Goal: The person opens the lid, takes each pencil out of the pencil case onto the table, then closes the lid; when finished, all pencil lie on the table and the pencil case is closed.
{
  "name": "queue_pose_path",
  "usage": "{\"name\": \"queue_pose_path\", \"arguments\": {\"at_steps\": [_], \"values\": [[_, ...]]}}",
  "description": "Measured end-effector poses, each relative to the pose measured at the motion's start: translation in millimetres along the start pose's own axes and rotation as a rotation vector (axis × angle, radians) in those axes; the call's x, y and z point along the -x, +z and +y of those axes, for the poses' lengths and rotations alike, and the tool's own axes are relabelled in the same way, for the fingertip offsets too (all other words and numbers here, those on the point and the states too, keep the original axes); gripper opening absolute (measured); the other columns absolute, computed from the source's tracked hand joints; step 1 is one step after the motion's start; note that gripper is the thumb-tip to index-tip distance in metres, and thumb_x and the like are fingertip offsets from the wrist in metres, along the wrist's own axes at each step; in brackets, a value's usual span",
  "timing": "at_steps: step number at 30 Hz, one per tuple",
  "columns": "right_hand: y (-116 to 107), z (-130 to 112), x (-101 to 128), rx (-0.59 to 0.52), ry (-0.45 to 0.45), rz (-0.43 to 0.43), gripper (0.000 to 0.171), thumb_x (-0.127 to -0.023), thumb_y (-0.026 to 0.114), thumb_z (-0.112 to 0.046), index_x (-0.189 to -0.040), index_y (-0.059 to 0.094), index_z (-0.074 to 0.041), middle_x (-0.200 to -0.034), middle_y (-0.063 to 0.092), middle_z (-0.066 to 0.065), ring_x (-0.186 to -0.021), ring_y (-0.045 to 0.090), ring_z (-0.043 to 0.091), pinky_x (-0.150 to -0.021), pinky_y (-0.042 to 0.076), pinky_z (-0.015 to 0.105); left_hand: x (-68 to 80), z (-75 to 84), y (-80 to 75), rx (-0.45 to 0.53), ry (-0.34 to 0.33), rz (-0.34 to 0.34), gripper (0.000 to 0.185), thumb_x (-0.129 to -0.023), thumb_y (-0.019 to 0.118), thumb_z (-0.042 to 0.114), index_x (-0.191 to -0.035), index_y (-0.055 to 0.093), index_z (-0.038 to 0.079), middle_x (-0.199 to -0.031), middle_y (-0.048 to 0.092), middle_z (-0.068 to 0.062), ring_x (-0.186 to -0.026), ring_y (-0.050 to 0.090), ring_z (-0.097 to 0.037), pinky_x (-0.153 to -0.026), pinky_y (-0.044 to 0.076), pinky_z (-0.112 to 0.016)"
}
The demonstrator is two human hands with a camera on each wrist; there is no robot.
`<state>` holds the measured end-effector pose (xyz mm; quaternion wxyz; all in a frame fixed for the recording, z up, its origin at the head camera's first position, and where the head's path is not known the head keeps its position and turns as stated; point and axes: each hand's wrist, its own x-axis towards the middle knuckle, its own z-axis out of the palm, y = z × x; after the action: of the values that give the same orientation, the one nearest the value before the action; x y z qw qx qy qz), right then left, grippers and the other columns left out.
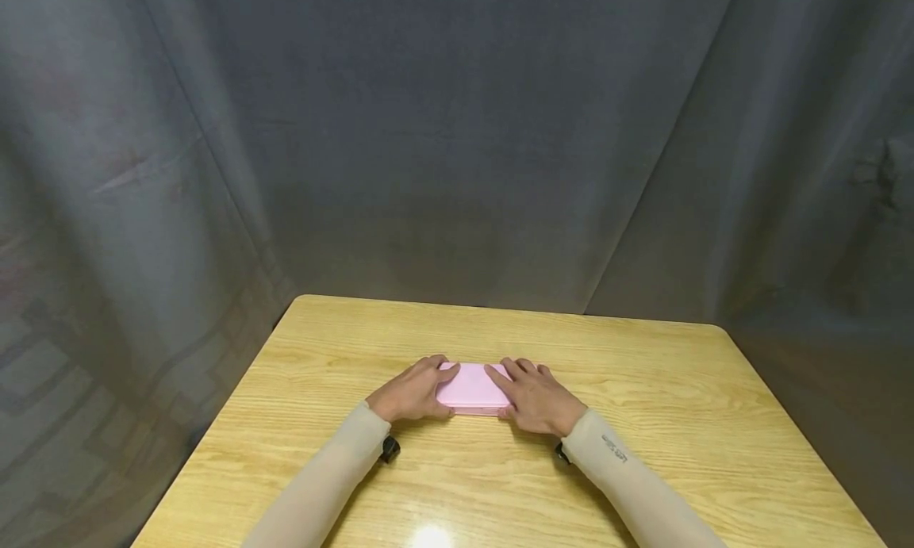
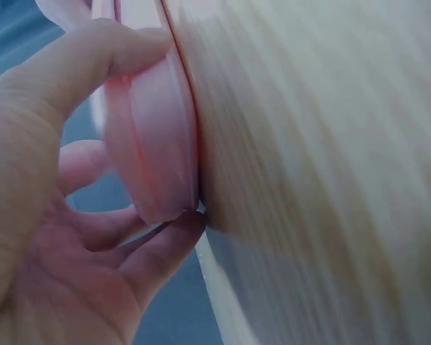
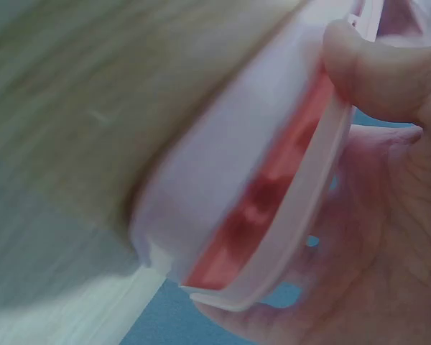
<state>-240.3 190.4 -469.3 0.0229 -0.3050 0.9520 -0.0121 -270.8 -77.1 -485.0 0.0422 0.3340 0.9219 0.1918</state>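
Note:
A pink lidded box (image 1: 471,388) sits flat on the table, with a hand at each end. My left hand (image 1: 412,391) grips its left end; in the left wrist view the thumb (image 2: 122,47) presses the near side and the other fingers curl round the far corner, low by the tabletop. My right hand (image 1: 539,399) holds the right end, its thumb (image 3: 366,72) on the lid's near edge. On that side the lid (image 3: 287,237) stands slightly apart from the base (image 3: 215,151), and a reddish gap shows between them. What lies inside cannot be made out.
The wooden table (image 1: 643,389) has light grain and rounded far corners. Grey curtains (image 1: 457,151) hang behind it and along both sides. A dark wrist device (image 1: 389,449) shows beneath the left sleeve, another (image 1: 562,452) beneath the right.

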Motion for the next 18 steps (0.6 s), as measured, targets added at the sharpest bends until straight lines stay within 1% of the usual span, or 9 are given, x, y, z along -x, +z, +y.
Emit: {"name": "queue_pose_path", "arguments": {"at_steps": [4, 6, 11, 14, 18], "values": [[-3.3, -0.1, 1.0, -0.004, -0.009, 0.0, 0.073, -0.095, 0.065, -0.037, -0.158, 0.036, -0.016, -0.152, 0.046, 0.017, -0.136, 0.046, 0.041, -0.105, 0.042, 0.065, 0.1, -1.5, 0.3, 0.024, 0.012, 0.022, 0.083, -0.079, 0.087, 0.033, -0.149, 0.051, 0.008, -0.147, 0.052, -0.023, -0.127, 0.058, -0.035, -0.106, 0.052, -0.044], [-4.2, 0.0, 0.9, -0.001, -0.004, -0.014, 0.073, -0.095, 0.064, -0.039, -0.159, 0.034, -0.017, -0.153, 0.045, 0.016, -0.138, 0.045, 0.041, -0.106, 0.041, 0.065, 0.4, -1.7, -0.1, 0.04, 0.008, 0.022, 0.083, -0.078, 0.087, 0.033, -0.149, 0.051, 0.008, -0.147, 0.052, -0.023, -0.127, 0.057, -0.035, -0.106, 0.051, -0.044], [-5.2, 0.5, -0.4, -0.008, -0.002, -0.039, 0.072, -0.097, 0.06, -0.04, -0.16, 0.031, -0.019, -0.156, 0.043, 0.015, -0.14, 0.043, 0.041, -0.108, 0.041, 0.065, 1.5, -2.2, -0.2, 0.061, -0.02, 0.011, 0.084, -0.078, 0.088, 0.033, -0.15, 0.05, 0.01, -0.15, 0.049, -0.023, -0.133, 0.054, -0.036, -0.11, 0.049, -0.045], [-6.2, 1.9, -1.1, -0.033, 0.006, -0.044, 0.072, -0.097, 0.061, -0.04, -0.16, 0.031, -0.021, -0.157, 0.043, 0.015, -0.141, 0.043, 0.041, -0.109, 0.04, 0.065, 1.8, -2.8, 0.0, 0.074, -0.046, 0.007, 0.087, -0.077, 0.088, 0.034, -0.151, 0.049, 0.012, -0.153, 0.046, -0.022, -0.137, 0.052, -0.036, -0.113, 0.047, -0.044], [-8.3, 3.8, -1.1, -0.077, 0.014, -0.042, 0.075, -0.095, 0.064, -0.043, -0.16, 0.032, -0.023, -0.157, 0.043, 0.013, -0.141, 0.044, 0.04, -0.11, 0.038, 0.066, 2.9, -3.1, 0.5, 0.099, -0.069, 0.006, 0.089, -0.075, 0.09, 0.035, -0.151, 0.048, 0.013, -0.155, 0.046, -0.018, -0.137, 0.051, -0.034, -0.114, 0.045, -0.043]]}}
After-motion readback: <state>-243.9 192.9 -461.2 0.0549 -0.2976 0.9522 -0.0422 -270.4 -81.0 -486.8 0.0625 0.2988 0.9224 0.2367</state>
